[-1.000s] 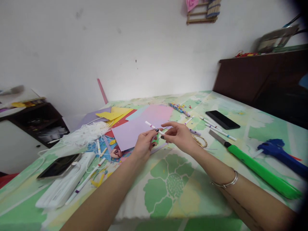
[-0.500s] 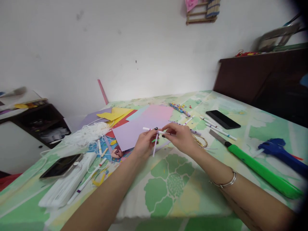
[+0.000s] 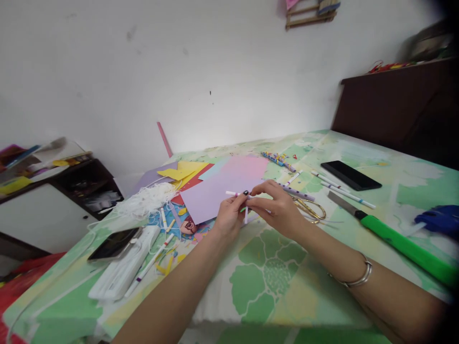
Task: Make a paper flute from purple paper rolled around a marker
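Above the front of the table, my left hand [image 3: 230,216] pinches a slim white marker [image 3: 230,193] with a purple band, its one end sticking out to the left. A narrow lilac paper strip [image 3: 246,216] hangs down from the marker between my hands. My right hand [image 3: 278,206] is closed at the marker's other end, thumb and fingertips pressed where the strip meets it; the exact grip is partly hidden. Behind both hands lies a lilac paper sheet [image 3: 204,198]. Gold-handled scissors [image 3: 312,209] and a dotted purple paper roll [image 3: 299,192] lie beside my right hand.
At right are a black phone [image 3: 350,175], several markers [image 3: 347,193], a green-handled knife [image 3: 401,243] with bare blade, and a blue tool [image 3: 439,220]. At left are tangled white string [image 3: 148,200], another phone [image 3: 114,243], a white power strip [image 3: 124,267] and yellow paper [image 3: 186,171].
The view has shifted, so the table things appear farther right. My right hand has closed in toward my left, and less of the hanging strip shows. The marker stays in my left hand.
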Available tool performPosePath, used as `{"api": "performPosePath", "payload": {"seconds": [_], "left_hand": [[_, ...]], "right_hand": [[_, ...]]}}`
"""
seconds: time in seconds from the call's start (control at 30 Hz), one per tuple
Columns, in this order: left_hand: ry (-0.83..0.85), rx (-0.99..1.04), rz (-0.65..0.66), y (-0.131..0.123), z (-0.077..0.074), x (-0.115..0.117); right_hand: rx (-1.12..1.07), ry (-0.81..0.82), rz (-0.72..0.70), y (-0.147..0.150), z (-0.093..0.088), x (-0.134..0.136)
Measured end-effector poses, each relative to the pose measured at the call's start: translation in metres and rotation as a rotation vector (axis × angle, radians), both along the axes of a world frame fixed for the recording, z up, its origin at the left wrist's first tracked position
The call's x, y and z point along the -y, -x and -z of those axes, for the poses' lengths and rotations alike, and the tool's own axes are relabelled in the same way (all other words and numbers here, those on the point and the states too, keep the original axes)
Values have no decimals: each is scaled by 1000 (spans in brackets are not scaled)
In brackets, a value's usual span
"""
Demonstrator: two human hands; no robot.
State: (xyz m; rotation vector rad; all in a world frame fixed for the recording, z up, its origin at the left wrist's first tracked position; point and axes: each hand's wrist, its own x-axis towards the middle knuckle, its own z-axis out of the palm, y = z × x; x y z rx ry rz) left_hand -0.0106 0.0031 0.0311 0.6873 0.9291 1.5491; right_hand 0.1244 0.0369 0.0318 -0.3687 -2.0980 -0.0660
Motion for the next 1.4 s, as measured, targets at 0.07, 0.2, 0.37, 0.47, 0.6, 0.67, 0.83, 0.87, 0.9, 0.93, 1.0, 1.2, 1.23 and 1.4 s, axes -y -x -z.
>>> {"api": "performPosePath", "payload": {"seconds": [0.07, 0.2, 0.37, 0.47, 0.6, 0.67, 0.83, 0.87, 0.9, 0.93, 1.0, 1.2, 1.23, 1.4], "left_hand": [[-10, 13, -6, 0, 1, -1], [-30, 21, 14, 1, 4, -2], [-7, -4, -13, 2, 7, -3], [10, 8, -15, 2, 8, -3], [3, 8, 28, 0, 10, -3], [-6, 14, 41, 0, 10, -3], [16, -54, 53, 3, 13, -4], [15, -80, 54, 4, 14, -5], [13, -107, 52, 5, 16, -6], [14, -132, 49, 6, 17, -7], [14, -172, 49, 7, 18, -8], [-64, -187, 128, 8, 11, -8], [-80, -194, 136, 8, 10, -7], [-124, -246, 156, 10, 9, -7]], "right_hand": [[-7, -4, -24, 0, 0, 0], [-34, 46, -72, 3, 0, 1], [3, 101, -66, 3, 0, 0], [52, 81, -66, 1, 0, -1], [6, 38, -103, 0, -1, -2], [-27, 60, -105, 0, -1, -3], [-143, 182, -67, -1, -4, -2], [-161, 223, -53, -1, -5, -1], [-176, 275, -37, -2, -5, -1], [-189, 334, -23, -2, -6, -2], [-226, 469, 4, -3, -6, -3], [-391, 896, -15, -6, -4, -12], [-399, 956, -41, -6, -4, -13], [-432, 1139, -93, -8, -6, -15]]}}
